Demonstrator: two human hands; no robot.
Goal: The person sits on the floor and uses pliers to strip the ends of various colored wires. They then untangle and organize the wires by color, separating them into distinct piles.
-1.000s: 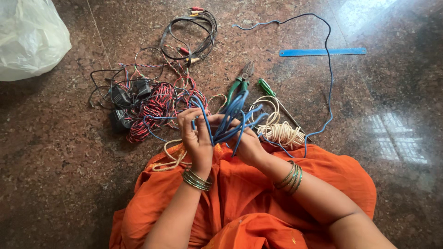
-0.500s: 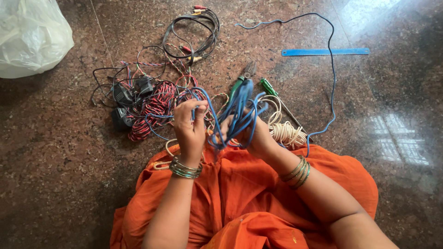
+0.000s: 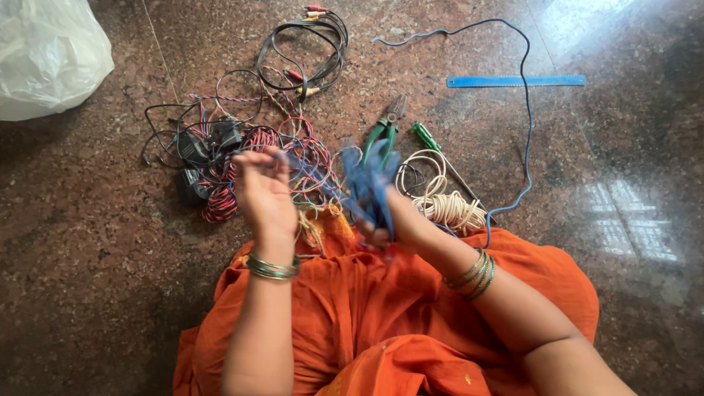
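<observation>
Two hands, one pair of pliers, one screwdriver, one blue ruler, one plastic bag, one white cord coil

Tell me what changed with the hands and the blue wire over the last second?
The left hand moved out to the person's left, away from the bundle of thin blue wire, drawing a strand sideways; it is too blurred to judge its grip. The right hand kept the bundle, now bunched tighter. The green-handled pliers, cream cord coil and flat blue ruler stayed put.
</observation>
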